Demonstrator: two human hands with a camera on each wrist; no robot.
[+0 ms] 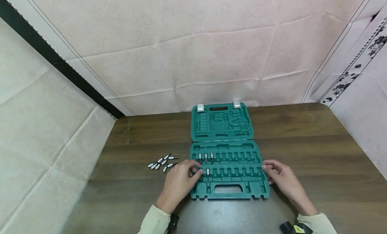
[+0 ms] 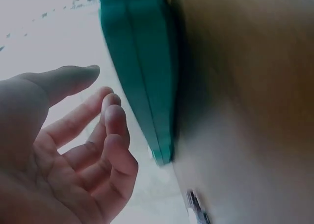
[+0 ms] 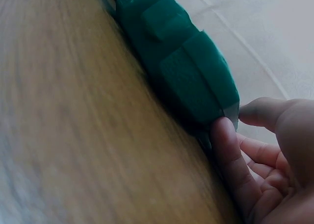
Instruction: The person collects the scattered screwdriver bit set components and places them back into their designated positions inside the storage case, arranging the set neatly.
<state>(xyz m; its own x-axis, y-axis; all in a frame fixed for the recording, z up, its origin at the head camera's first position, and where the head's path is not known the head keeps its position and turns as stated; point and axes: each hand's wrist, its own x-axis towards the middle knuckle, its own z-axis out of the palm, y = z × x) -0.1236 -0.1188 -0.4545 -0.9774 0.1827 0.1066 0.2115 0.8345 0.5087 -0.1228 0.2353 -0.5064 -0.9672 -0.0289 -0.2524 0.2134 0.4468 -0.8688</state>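
Note:
A green plastic tool case [image 1: 228, 169] lies spread out on the table, its lid folded back. Three metal bit sockets [image 1: 212, 157] stand in its upper row, and another bit socket [image 1: 208, 172] sits in the lower row. Over the case's left edge is my left hand [image 1: 181, 179], fingertips just above a dark bit partly hidden there. In the left wrist view its thumb and bent fingers are apart with nothing between them. My right hand [image 1: 282, 179] holds the case's right edge, thumb on the rim and fingers against the side [image 3: 196, 82].
Several loose bit sockets [image 1: 160, 161] lie in a pile on the wooden table [image 1: 136, 190], left of the case. The case lid [image 1: 222, 123] with two latches reaches near the table's back edge. Light patterned cloth [image 1: 193, 52] hangs behind and at the sides.

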